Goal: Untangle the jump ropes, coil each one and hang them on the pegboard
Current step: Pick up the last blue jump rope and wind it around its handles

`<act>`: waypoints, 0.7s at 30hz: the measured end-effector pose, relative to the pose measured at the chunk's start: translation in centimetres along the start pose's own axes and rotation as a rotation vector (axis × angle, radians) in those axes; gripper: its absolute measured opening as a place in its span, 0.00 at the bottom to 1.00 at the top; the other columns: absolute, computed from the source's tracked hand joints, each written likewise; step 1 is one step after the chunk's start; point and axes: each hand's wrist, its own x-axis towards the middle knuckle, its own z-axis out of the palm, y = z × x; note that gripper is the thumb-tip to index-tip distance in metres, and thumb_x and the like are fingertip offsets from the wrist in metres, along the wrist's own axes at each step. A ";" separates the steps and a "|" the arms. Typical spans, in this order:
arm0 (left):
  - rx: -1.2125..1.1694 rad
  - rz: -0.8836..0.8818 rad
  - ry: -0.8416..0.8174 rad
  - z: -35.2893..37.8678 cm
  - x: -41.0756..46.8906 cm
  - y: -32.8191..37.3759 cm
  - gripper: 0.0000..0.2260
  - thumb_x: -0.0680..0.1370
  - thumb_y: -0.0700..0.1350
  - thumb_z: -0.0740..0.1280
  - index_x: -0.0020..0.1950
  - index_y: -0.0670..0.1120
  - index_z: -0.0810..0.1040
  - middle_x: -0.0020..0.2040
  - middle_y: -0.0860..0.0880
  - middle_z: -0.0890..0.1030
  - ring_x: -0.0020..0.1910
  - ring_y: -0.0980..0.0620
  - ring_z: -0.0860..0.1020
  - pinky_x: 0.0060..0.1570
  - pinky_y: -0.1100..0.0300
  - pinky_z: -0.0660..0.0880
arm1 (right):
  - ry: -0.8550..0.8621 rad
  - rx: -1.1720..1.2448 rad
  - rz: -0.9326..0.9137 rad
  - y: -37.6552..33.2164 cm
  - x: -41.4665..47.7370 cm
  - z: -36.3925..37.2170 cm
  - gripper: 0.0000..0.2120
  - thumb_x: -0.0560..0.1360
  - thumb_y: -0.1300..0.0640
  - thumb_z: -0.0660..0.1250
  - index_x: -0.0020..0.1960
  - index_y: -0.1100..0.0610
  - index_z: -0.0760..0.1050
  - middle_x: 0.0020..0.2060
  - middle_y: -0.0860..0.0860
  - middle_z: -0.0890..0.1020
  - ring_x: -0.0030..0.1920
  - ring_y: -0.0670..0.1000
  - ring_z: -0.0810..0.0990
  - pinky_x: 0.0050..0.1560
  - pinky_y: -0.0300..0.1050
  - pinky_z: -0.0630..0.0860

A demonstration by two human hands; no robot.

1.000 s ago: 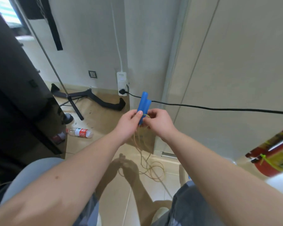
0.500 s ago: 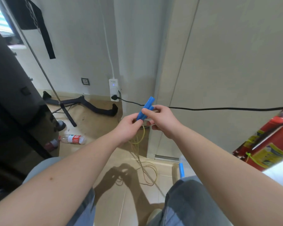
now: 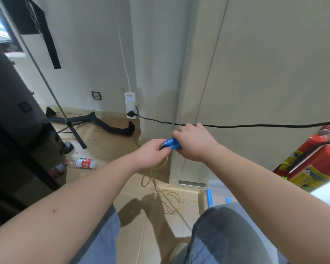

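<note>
Hands gripped a pair of blue jump-rope handles in front of a pale wall panel, above a tiled floor.

Closed over the handles [image 3: 171, 144], the right hand [image 3: 193, 142] hid most of their length, leaving only the left ends showing; the handles lay side by side, roughly level, long axis running left to right. The left hand [image 3: 151, 155] pinched those exposed ends with fingertips, though exactly what it held was hard to make out. A yellow rope [image 3: 167, 199] dropped from beneath the hands and lay in loose loops on the floor [image 3: 141, 235] between the knees. A fire extinguisher [image 3: 312, 164] was cut off at the right edge; a black cable [image 3: 255, 126] crossed behind the hands.
</note>
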 end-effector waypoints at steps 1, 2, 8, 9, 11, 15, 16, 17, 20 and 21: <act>0.004 0.002 0.010 0.1 0.1 0.3 0.07 0.81 0.44 0.60 0.54 0.48 0.77 0.35 0.52 0.73 0.33 0.53 0.69 0.36 0.57 0.67 | -0.071 0.093 0.011 0.0 -0.2 0.0 0.10 0.77 0.51 0.63 0.57 0.53 0.70 0.48 0.52 0.77 0.52 0.58 0.77 0.46 0.51 0.71; 0.008 0.000 0.011 0.1 0.2 0.5 0.09 0.81 0.43 0.60 0.58 0.50 0.76 0.36 0.52 0.74 0.34 0.54 0.71 0.36 0.58 0.68 | -0.130 0.177 0.033 0.0 -0.4 0.2 0.09 0.77 0.54 0.63 0.57 0.53 0.69 0.46 0.53 0.77 0.48 0.59 0.78 0.43 0.51 0.73; 0.255 -0.085 -0.023 -1.0 1.0 -2.0 0.20 0.79 0.42 0.60 0.70 0.54 0.72 0.54 0.52 0.79 0.56 0.49 0.78 0.59 0.50 0.76 | -0.164 0.267 0.152 1.2 -2.1 1.8 0.10 0.76 0.61 0.58 0.58 0.54 0.68 0.45 0.55 0.78 0.42 0.58 0.76 0.40 0.52 0.75; 0.385 -0.097 -0.043 -1.1 1.0 -2.5 0.22 0.77 0.42 0.60 0.70 0.55 0.71 0.57 0.52 0.76 0.59 0.49 0.76 0.61 0.48 0.74 | -0.172 0.299 0.164 1.4 -2.3 1.9 0.12 0.76 0.62 0.58 0.58 0.54 0.68 0.46 0.55 0.78 0.43 0.58 0.77 0.41 0.52 0.75; 0.469 -0.062 -0.070 -0.7 0.8 -2.5 0.26 0.75 0.46 0.62 0.73 0.57 0.67 0.62 0.51 0.73 0.62 0.50 0.73 0.64 0.49 0.71 | -0.179 0.359 0.163 1.6 -2.5 2.3 0.14 0.76 0.63 0.58 0.61 0.54 0.69 0.49 0.55 0.78 0.48 0.59 0.77 0.46 0.52 0.75; 0.015 0.040 -0.085 0.9 0.6 -1.3 0.19 0.78 0.45 0.64 0.69 0.55 0.71 0.57 0.51 0.81 0.54 0.52 0.80 0.57 0.57 0.75 | -0.136 0.463 0.172 1.4 -2.1 2.7 0.19 0.76 0.64 0.59 0.67 0.57 0.70 0.56 0.58 0.78 0.56 0.60 0.77 0.53 0.50 0.74; -0.122 0.008 -0.090 1.2 0.7 -1.1 0.20 0.76 0.44 0.64 0.68 0.56 0.72 0.54 0.51 0.83 0.54 0.52 0.81 0.59 0.54 0.76 | -0.127 0.468 0.186 1.4 -2.0 2.8 0.19 0.77 0.64 0.59 0.68 0.58 0.69 0.57 0.59 0.78 0.56 0.60 0.77 0.53 0.49 0.73; -0.255 -0.049 -0.094 1.5 0.8 -0.9 0.22 0.75 0.43 0.65 0.69 0.56 0.72 0.50 0.51 0.85 0.53 0.52 0.82 0.60 0.53 0.76 | -0.122 0.465 0.205 1.4 -2.0 2.9 0.19 0.77 0.64 0.59 0.67 0.58 0.69 0.57 0.59 0.78 0.56 0.61 0.77 0.53 0.49 0.73; -0.566 -0.198 -0.096 2.0 1.0 -0.7 0.21 0.75 0.35 0.61 0.66 0.50 0.77 0.35 0.49 0.79 0.36 0.51 0.79 0.53 0.52 0.78 | -0.139 0.428 0.256 1.9 -2.2 3.3 0.15 0.77 0.63 0.58 0.63 0.59 0.70 0.54 0.59 0.78 0.52 0.61 0.78 0.49 0.50 0.74; -0.643 -0.217 -0.104 1.9 1.0 -0.7 0.19 0.76 0.34 0.59 0.63 0.47 0.78 0.33 0.48 0.76 0.34 0.51 0.77 0.54 0.49 0.78 | -0.151 0.409 0.265 2.0 -2.4 3.5 0.14 0.77 0.63 0.58 0.62 0.59 0.70 0.53 0.59 0.78 0.51 0.61 0.78 0.47 0.50 0.73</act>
